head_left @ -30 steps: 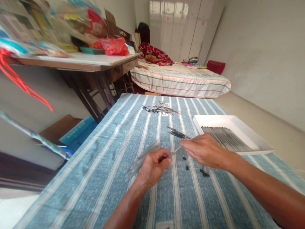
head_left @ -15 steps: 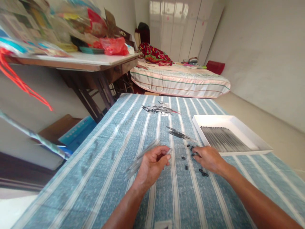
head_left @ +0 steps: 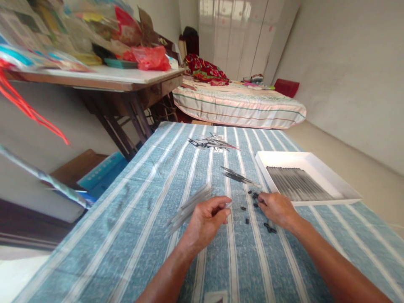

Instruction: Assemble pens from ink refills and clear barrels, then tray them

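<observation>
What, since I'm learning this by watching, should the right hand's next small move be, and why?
Probably pinch one of the small black pieces and lift it toward the left hand: the right hand is right at their cluster, while the left hand holds a pale, thin piece, its end showing. Whether one is already gripped, I can't tell.

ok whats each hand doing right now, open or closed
Left hand: closed, holding a clear tube.
Right hand: at the small black cylindrical pieces; its grip cannot be told.

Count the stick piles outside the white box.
3: clear sticks beside the left hand, dark sticks near the box, mixed sticks farther back. Others may be hidden.
</observation>
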Available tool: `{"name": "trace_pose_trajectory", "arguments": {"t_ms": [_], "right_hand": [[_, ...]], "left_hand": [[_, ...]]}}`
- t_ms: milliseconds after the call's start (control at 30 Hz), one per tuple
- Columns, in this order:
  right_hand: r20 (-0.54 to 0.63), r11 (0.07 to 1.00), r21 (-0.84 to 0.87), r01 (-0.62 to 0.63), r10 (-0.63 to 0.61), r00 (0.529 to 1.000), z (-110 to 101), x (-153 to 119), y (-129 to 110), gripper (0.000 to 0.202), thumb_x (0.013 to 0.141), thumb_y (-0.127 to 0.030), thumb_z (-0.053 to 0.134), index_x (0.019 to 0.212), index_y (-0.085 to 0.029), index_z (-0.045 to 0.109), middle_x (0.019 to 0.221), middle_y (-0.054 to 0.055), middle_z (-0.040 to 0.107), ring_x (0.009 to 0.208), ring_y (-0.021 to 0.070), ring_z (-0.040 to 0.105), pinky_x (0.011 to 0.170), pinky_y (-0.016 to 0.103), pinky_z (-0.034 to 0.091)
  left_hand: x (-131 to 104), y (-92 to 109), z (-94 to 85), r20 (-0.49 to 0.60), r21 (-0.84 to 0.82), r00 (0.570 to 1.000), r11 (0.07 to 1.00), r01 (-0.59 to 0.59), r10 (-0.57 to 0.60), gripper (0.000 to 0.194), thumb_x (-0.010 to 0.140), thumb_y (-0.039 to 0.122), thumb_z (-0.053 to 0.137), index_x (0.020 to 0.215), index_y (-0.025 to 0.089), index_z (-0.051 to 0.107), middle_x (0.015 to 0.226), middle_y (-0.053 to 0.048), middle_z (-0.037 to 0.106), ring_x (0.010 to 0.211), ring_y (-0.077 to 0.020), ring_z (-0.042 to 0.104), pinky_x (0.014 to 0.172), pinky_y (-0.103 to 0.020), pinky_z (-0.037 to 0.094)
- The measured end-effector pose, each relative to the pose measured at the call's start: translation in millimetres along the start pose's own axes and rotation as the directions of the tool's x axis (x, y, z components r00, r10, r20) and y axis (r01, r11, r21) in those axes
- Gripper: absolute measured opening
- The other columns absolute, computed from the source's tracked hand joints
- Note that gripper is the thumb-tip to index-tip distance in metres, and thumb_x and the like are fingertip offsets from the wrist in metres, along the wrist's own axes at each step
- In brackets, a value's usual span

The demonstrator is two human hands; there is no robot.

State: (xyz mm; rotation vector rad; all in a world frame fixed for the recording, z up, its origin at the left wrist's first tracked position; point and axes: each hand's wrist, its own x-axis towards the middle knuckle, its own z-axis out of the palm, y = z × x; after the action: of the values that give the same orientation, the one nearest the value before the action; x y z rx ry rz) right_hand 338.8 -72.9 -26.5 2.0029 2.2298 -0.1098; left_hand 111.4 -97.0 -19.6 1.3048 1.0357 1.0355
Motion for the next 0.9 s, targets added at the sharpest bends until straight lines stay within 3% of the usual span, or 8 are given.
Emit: {"name": "trace_pose_trajectory", "arguments": {"t_ms": [367, 900], "right_hand": [[0.061, 0.998, -0.061, -0.012, 0.015, 0.998, -6.5, 3.0, -12.1, 0.022, 0.08, -0.026, 0.044, 0.082, -0.02, 0.064, 0.083, 0.01, 0.069, 0.081, 0.0255, 0.064, 0.057, 0.027, 0.035], [-0.037, 0.997, 0.055, 0.046, -0.044, 0.998, -8.8, -6.9, -5.9, 0.017, 0.081, -0.025, 0.046, 0.081, -0.023, 0.062, 0.07, 0.003, 0.067, 0.072, 0.0201, 0.064, 0.056, 0.025, 0.029]], "left_hand": [[0.2, 0.2, 0.5, 0.038, 0.053, 0.999, 0.999, -0.001, -0.001, 0.019, 0.07, 0.019, 0.06, 0.087, 0.018, 0.066, 0.065, 0.004, 0.058, 0.052, -0.0087, 0.051, 0.053, -0.023, 0.041], [-1.1, 2.2, 2.2, 0.062, 0.08, 0.998, 0.997, 0.005, -0.01, 0.016, 0.07, 0.019, 0.059, 0.084, 0.018, 0.067, 0.064, 0.003, 0.059, 0.052, -0.0092, 0.051, 0.053, -0.022, 0.042]]}}
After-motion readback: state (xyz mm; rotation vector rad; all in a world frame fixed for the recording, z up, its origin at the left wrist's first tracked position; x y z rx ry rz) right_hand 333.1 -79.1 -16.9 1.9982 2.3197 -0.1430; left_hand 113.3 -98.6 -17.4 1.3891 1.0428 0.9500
